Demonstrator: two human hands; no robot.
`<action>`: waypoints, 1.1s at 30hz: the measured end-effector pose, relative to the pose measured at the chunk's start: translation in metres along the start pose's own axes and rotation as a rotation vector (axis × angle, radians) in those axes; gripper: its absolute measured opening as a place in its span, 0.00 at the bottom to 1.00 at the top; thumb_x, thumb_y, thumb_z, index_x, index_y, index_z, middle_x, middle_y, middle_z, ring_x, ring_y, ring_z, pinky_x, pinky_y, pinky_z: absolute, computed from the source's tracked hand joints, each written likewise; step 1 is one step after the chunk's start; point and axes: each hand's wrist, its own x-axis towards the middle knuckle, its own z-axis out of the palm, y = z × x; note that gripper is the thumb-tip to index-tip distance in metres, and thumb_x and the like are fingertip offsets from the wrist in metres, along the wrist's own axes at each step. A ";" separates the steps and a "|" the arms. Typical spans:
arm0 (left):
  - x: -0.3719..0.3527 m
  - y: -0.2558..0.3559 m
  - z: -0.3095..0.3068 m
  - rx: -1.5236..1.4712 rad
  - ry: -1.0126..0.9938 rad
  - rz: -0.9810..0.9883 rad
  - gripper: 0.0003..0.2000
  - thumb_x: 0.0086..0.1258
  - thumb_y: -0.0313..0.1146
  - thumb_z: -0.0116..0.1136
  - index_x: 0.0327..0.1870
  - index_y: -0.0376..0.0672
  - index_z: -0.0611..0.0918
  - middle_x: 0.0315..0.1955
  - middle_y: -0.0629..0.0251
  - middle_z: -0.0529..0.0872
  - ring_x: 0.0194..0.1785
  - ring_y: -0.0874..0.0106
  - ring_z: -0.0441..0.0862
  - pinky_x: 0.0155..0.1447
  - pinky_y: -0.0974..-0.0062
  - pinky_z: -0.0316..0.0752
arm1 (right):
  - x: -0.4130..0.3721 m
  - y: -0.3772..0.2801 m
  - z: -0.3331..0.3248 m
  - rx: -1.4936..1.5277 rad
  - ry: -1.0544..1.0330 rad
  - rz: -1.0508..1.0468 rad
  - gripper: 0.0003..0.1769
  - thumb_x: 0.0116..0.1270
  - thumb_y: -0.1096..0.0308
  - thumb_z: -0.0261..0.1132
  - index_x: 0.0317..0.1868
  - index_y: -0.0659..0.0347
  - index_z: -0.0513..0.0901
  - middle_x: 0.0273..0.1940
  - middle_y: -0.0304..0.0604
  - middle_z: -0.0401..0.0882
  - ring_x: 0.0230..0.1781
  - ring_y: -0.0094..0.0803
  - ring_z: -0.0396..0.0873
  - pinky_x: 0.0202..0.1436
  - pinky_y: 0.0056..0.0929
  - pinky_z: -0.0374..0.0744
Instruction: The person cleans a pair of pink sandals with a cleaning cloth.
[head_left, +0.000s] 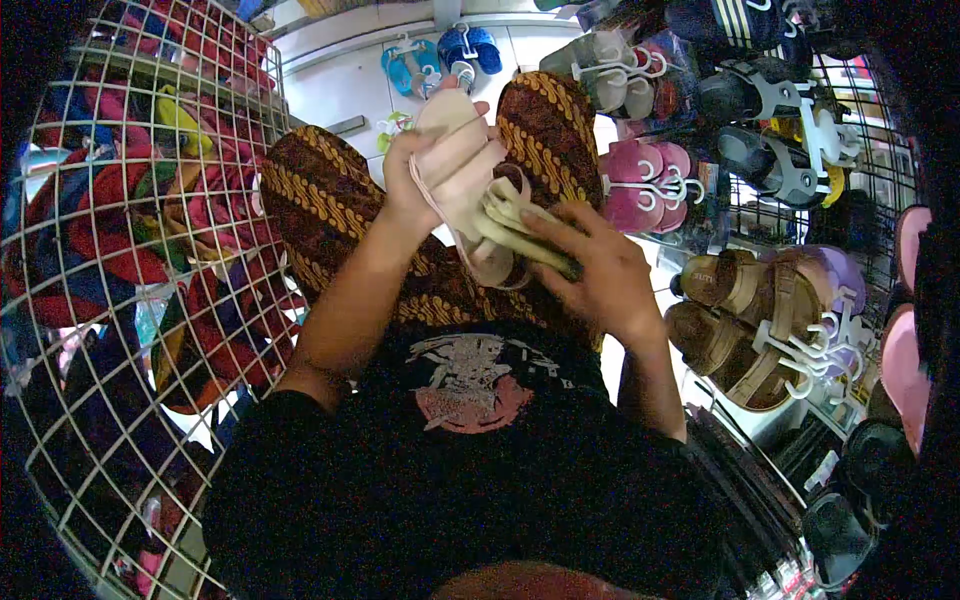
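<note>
My left hand [408, 185] is wrapped round a pale pink sandal [458, 180] with wide straps, held up over my lap. A folded pale yellow cloth [522, 228] is gripped in my right hand [605, 270]. The cloth lies against the lower part of the sandal, near its strap. Part of the sandal's lower end is hidden behind the cloth and my right fingers.
On my left stands a wire mesh basket [120, 270] full of colourful footwear. Brown sandals [740, 320], pink shoes [645, 185] and grey-black sandals [750, 150] hang on the right. Blue sandals [410, 65] lie on the white tiled floor [350, 95] ahead.
</note>
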 end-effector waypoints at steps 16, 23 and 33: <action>-0.008 -0.007 0.001 0.120 0.004 0.060 0.36 0.58 0.45 0.47 0.72 0.49 0.61 0.58 0.52 0.76 0.55 0.57 0.79 0.61 0.57 0.75 | 0.025 -0.020 0.061 0.008 0.384 -0.163 0.29 0.57 0.67 0.71 0.61 0.52 0.78 0.54 0.54 0.74 0.51 0.51 0.77 0.53 0.40 0.79; -0.011 -0.009 0.005 0.096 0.022 0.063 0.34 0.62 0.45 0.45 0.72 0.48 0.62 0.56 0.51 0.77 0.55 0.57 0.79 0.61 0.57 0.75 | 0.019 -0.005 0.051 -0.081 0.280 -0.168 0.30 0.56 0.67 0.71 0.62 0.50 0.78 0.53 0.56 0.74 0.51 0.52 0.77 0.52 0.41 0.79; 0.006 -0.001 -0.025 0.054 0.125 0.057 0.29 0.67 0.44 0.45 0.70 0.46 0.66 0.59 0.48 0.77 0.56 0.59 0.80 0.61 0.57 0.77 | -0.008 0.001 0.011 0.051 -0.222 -0.097 0.32 0.56 0.66 0.70 0.64 0.50 0.76 0.55 0.53 0.74 0.52 0.52 0.77 0.58 0.41 0.77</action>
